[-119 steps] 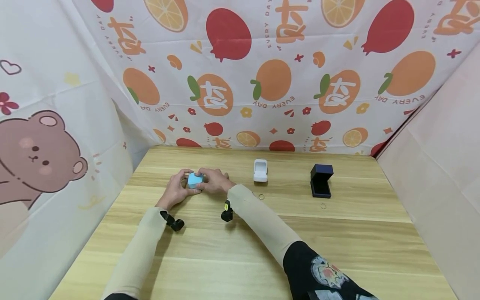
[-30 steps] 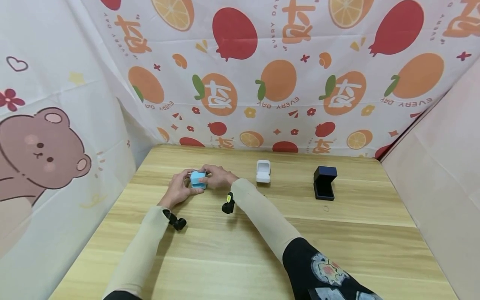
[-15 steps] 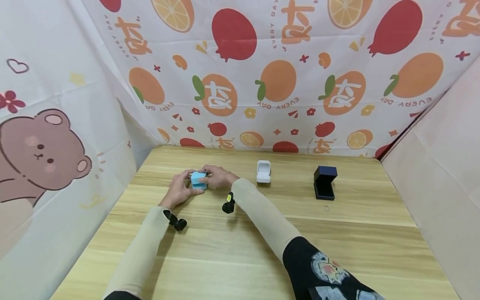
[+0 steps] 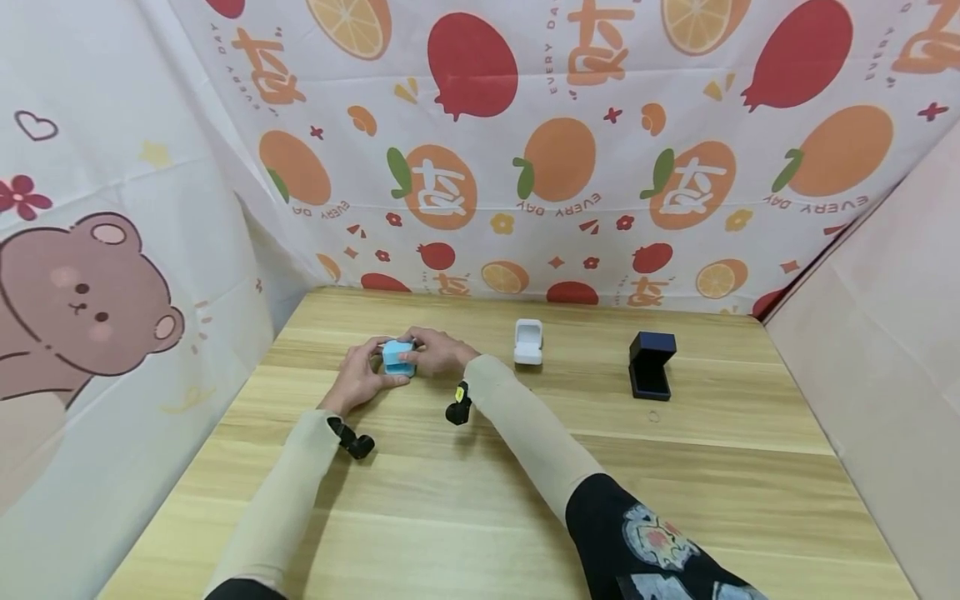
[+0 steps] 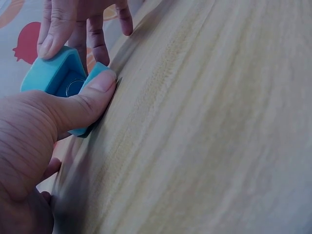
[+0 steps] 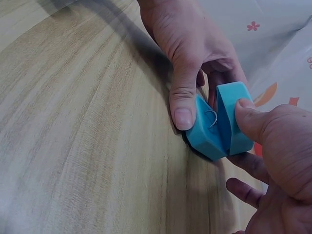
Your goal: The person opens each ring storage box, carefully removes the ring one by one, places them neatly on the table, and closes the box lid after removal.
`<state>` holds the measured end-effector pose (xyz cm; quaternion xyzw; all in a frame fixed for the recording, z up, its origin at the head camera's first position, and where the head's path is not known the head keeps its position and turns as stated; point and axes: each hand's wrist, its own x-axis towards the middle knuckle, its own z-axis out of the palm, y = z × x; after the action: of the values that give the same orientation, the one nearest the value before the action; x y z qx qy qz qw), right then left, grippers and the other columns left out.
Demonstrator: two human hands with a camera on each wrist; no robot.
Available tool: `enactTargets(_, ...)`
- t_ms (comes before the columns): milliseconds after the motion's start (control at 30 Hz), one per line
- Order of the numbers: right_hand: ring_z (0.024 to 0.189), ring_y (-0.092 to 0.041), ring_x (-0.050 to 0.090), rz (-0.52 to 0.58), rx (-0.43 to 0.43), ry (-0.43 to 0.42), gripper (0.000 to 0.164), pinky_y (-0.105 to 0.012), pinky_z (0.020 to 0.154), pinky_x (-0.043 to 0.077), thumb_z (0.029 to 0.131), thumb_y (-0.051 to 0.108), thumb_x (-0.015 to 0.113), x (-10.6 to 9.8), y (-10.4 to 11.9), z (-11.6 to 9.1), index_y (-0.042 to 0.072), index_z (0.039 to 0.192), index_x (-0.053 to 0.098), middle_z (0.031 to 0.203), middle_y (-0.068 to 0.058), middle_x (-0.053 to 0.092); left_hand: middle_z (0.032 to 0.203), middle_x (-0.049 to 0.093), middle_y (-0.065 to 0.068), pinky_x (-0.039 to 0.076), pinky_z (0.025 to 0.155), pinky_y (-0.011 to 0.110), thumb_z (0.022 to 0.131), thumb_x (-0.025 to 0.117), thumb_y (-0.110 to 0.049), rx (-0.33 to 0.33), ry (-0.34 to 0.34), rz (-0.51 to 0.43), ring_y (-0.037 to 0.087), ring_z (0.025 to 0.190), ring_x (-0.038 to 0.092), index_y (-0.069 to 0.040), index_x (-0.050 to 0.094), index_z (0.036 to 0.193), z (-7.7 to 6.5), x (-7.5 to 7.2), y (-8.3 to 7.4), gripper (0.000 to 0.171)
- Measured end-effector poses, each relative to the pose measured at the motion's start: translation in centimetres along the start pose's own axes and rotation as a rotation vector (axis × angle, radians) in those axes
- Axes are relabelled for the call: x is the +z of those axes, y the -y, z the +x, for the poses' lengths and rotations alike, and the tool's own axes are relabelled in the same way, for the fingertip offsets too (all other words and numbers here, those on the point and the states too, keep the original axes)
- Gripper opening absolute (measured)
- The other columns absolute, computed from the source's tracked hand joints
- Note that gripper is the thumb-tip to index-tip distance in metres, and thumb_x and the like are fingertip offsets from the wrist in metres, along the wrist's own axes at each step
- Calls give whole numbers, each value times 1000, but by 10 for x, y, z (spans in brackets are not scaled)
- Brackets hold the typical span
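Observation:
A small light-blue ring box is held between both hands at the left back of the table. Its lid is partly raised, and a thin silver ring stands in the slot inside. My left hand grips the base from the left, its thumb pressed along the front edge. From the other side, my right hand pinches the lid, with the thumb on its outer face in the right wrist view. Some fingers behind the box are hidden.
An open white ring box stands right of the hands. Farther right is an open dark-blue box, with a thin ring lying in front of it. A patterned cloth hangs behind the wooden table.
Four seconds ago the blue box showed no gap; now its lid is lifted. A ring seen below the white box then is out of sight near the right sleeve. The hands barely move over the last second.

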<state>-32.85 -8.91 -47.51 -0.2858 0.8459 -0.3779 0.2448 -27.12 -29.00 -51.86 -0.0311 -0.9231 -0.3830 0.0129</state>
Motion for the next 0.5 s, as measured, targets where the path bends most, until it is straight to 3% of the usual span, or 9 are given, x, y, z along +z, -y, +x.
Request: enactTargets(500, 134, -21, 51, 14, -8, 18, 39, -46, 116, 41, 106, 38, 52, -2, 0, 1, 23, 141, 53, 149, -5, 54, 138, 61, 23, 20, 115, 67, 77, 90, -32, 8, 1, 18, 44, 137, 41, -11, 51, 145, 2, -2, 0, 81)
